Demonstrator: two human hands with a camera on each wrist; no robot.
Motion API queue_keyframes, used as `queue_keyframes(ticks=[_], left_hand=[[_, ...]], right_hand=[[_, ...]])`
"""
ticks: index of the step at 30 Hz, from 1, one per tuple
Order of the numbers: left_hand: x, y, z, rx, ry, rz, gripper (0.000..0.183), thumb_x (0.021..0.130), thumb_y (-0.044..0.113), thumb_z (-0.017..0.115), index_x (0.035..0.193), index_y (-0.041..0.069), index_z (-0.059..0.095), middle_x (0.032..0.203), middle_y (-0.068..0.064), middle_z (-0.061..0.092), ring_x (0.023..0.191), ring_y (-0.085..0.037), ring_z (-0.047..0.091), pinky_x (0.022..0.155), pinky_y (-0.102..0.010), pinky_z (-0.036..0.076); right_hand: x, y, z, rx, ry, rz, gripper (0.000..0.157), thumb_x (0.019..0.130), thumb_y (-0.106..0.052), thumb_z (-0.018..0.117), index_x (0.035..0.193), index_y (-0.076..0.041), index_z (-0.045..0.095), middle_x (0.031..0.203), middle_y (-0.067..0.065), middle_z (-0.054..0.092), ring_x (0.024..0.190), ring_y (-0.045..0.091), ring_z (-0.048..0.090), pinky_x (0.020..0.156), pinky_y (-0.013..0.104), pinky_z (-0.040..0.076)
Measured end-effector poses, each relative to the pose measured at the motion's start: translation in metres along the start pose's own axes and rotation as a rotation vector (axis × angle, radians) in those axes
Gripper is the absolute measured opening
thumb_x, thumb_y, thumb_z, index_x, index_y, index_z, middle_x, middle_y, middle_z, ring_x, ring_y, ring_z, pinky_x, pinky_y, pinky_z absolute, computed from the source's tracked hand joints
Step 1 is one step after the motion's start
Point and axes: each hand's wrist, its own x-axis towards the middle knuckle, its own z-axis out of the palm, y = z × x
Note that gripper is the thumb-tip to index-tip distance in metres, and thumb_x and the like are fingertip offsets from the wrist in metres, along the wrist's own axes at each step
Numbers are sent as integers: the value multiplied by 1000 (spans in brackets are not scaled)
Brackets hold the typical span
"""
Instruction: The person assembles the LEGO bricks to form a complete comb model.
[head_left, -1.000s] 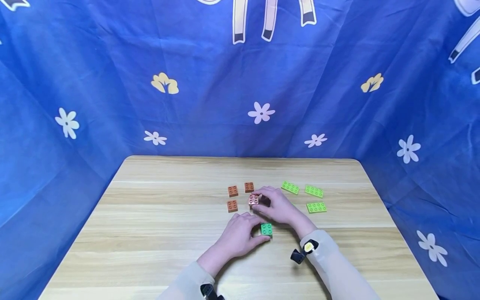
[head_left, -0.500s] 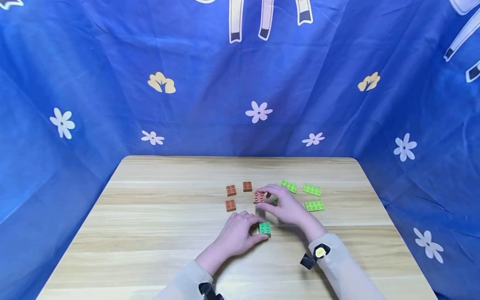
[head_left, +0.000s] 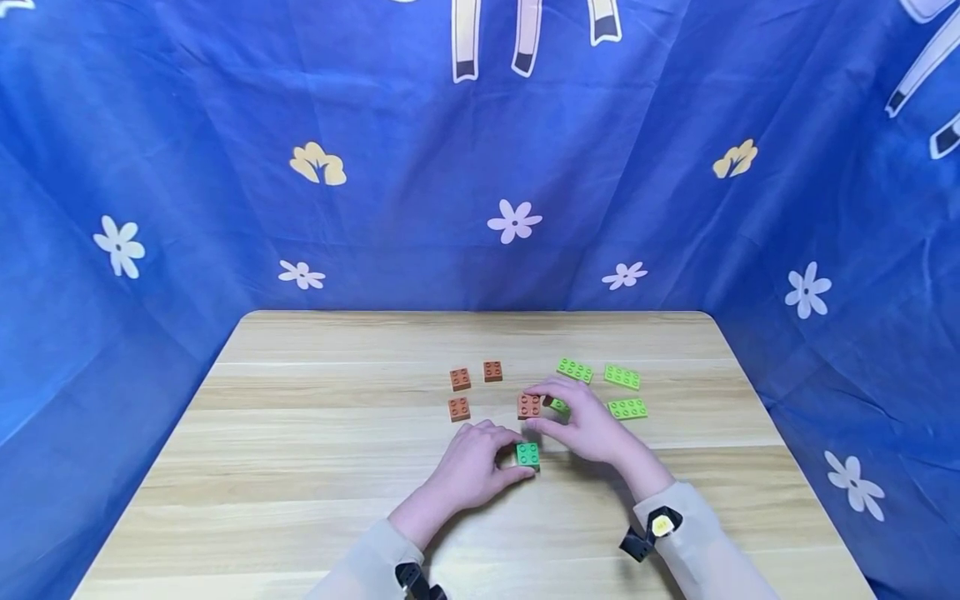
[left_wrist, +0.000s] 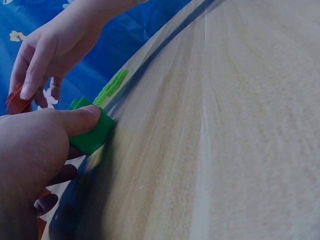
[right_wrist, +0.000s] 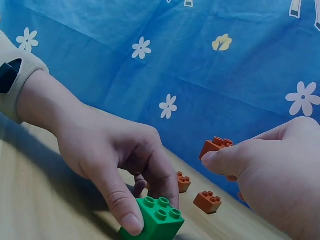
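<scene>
A green toy building brick (head_left: 528,455) with studs on top is pinched between the thumb and fingers of my left hand (head_left: 468,471), low over the table. Just beyond it, my right hand (head_left: 588,425) grips an orange-brown brick (head_left: 528,406) between thumb and fingers. From the right wrist view, that orange-brown brick (right_wrist: 215,146) is raised higher than the green brick (right_wrist: 159,220). Both held bricks have their studs facing up. In the left wrist view, my left thumb (left_wrist: 82,120) presses the green brick's side.
Three orange-brown bricks (head_left: 460,379) lie on the wooden table (head_left: 300,467), left of and beyond my hands. To the right are several flat lime-green bricks (head_left: 627,408), one partly hidden by my right hand. A blue patterned cloth (head_left: 420,183) surrounds the table's back and sides.
My right hand has carried the orange-brown brick to the right, then slightly closer to me, nearly in line with the green brick. My left hand holds the green brick in about the same place.
</scene>
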Motion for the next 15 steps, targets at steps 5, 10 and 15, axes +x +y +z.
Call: queue_keyframes(ticks=[5,10,15], left_hand=[[0,0,-1,-6,12,7,48,88,54,83,124,23,77,116,11,76,101,-10,65,87,-35,46],[0,0,-1,-11,15,6,49,87,55,83,124,23,78,115,11,76,100,-9,64,87,-35,46],[1,0,-1,-11,13,-3,48,86,55,84,122,23,78,112,11,77,98,-8,63,87,-34,45]], right_hand=[[-9,-3,0,-28,11,23,45,93,-24,85,135,-16,71,133,-9,68,127,17,59,109,53,46],[-18,-4,4,-23,5,39,45,93,-27,85,135,-14,71,130,-11,69,121,15,60,105,51,47],[-26,-7,7,-8,-10,51,47,95,-35,82,136,-15,70,126,-15,68,111,12,62,99,48,49]])
